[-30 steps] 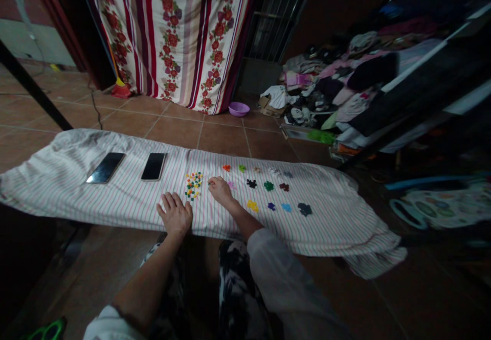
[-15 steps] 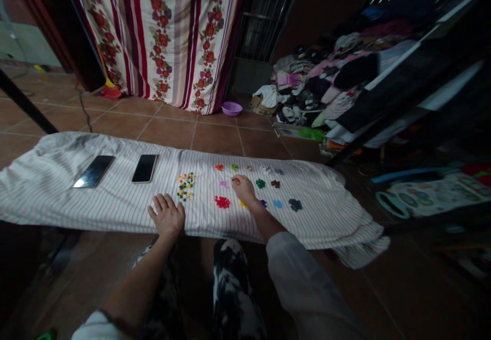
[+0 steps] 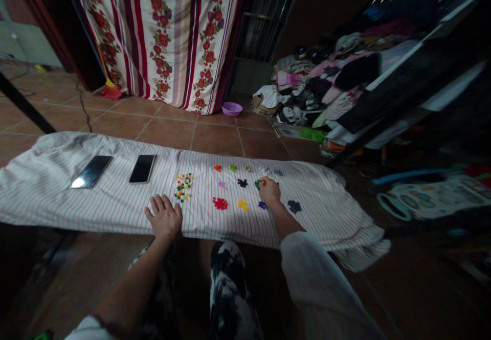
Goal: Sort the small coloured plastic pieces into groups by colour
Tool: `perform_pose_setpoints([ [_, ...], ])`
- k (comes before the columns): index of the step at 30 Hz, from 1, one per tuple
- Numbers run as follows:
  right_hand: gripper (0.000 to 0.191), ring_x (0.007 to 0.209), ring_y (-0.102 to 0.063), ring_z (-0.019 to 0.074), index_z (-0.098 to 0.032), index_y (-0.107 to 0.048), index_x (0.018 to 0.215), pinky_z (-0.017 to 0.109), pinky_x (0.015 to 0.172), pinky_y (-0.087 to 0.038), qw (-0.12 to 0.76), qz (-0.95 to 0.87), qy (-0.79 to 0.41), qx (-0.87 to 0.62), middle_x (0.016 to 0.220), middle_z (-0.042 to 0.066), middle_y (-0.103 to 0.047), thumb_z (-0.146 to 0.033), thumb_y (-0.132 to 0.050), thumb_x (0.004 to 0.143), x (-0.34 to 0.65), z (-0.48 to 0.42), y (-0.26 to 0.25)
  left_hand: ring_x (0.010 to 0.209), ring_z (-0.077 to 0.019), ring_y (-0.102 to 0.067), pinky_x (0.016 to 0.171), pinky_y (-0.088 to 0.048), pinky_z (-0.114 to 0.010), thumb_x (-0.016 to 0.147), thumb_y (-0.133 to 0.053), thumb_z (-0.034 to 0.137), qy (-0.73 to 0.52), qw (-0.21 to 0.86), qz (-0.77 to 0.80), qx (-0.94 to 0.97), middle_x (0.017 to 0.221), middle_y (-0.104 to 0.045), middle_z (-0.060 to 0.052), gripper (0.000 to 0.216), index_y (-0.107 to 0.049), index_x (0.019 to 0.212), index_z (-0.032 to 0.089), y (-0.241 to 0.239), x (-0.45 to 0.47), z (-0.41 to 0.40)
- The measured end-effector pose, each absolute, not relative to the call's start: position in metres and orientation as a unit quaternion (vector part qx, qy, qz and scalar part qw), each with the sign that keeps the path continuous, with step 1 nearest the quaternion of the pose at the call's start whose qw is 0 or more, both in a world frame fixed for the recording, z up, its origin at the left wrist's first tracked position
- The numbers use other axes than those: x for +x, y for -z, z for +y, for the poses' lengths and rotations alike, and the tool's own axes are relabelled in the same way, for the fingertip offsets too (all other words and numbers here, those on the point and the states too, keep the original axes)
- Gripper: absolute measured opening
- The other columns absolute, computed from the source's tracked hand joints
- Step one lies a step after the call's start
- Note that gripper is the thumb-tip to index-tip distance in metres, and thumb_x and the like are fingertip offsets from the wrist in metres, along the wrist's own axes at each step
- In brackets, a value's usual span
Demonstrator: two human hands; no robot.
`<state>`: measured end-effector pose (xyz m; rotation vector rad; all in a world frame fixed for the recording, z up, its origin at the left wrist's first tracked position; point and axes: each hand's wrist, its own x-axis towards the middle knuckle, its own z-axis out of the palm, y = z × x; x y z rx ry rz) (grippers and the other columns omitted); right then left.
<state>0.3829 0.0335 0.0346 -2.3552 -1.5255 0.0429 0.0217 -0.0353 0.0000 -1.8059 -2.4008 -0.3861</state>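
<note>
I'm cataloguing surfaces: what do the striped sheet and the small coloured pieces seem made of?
The striped sheet looks like matte woven cloth: it creases and droops at the edges. The coloured pieces look like plastic, in bright solid colours, but are too small for certainty.

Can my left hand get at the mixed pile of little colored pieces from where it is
Probably yes: the left hand lies flat on the striped cloth just short of the mixed pile, only bare cloth between.

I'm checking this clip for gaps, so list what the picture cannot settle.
Head view only.
Right hand: whether it pinches a piece is hidden behind the hand itself.
Mixed pile: the shape of its pieces is too small and dim to tell.
Purple pile: partly covered by the right wrist.
</note>
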Motion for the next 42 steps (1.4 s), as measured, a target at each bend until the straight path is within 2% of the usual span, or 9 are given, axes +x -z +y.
perform_pose_setpoints([
  [20, 0.030, 0.090, -0.060, 0.0181, -0.021, -0.072, 0.102, 0.026, 0.078, -0.040, 0.121, -0.552, -0.005, -0.825, 0.100, 0.010, -0.066, -0.021, -0.045, 0.090, 0.393, 0.041, -0.021, 0.141, -0.0354, -0.022, 0.112, -0.016, -0.057, 0.089, -0.029, 0.037, 0.131, 0.052, -0.794, -0.591, 0.147, -0.035, -0.025, 0.063, -0.040, 0.138, 0.000, 0.002, 0.022, -0.034],
  [27, 0.030, 0.089, -0.059, 0.0183, -0.019, -0.072, 0.101, 0.026, 0.078, -0.039, 0.148, -0.559, 0.002, -0.816, 0.099, 0.010, -0.065, -0.020, -0.044, 0.090, 0.384, 0.040, -0.030, 0.142, -0.0354, -0.022, 0.112, -0.016, -0.058, 0.089, -0.029, 0.037, 0.122, 0.042, -0.797, -0.591, 0.148, -0.035, -0.024, 0.062, -0.041, 0.138, 0.000, 0.003, 0.021, -0.033],
  [33, 0.029, 0.088, -0.058, 0.0177, -0.019, -0.071, 0.100, 0.026, 0.079, -0.041, 0.214, -0.595, 0.000, -0.775, 0.097, 0.008, -0.065, -0.020, -0.045, 0.087, 0.354, 0.046, -0.034, 0.143, -0.0352, -0.020, 0.113, -0.016, -0.057, 0.089, -0.030, 0.038, 0.118, 0.036, -0.797, -0.592, 0.148, -0.034, -0.024, 0.063, -0.039, 0.140, 0.000, 0.001, 0.021, -0.034],
  [42, 0.026, 0.085, -0.059, 0.0160, -0.019, -0.071, 0.097, 0.025, 0.081, -0.043, 0.265, -0.715, -0.083, -0.641, 0.093, 0.006, -0.066, -0.018, -0.047, 0.086, 0.264, 0.059, -0.027, 0.141, -0.0361, -0.022, 0.112, -0.016, -0.058, 0.090, -0.030, 0.038, 0.123, 0.052, -0.793, -0.594, 0.148, -0.035, -0.024, 0.063, -0.040, 0.139, 0.000, 0.007, 0.019, -0.032],
])
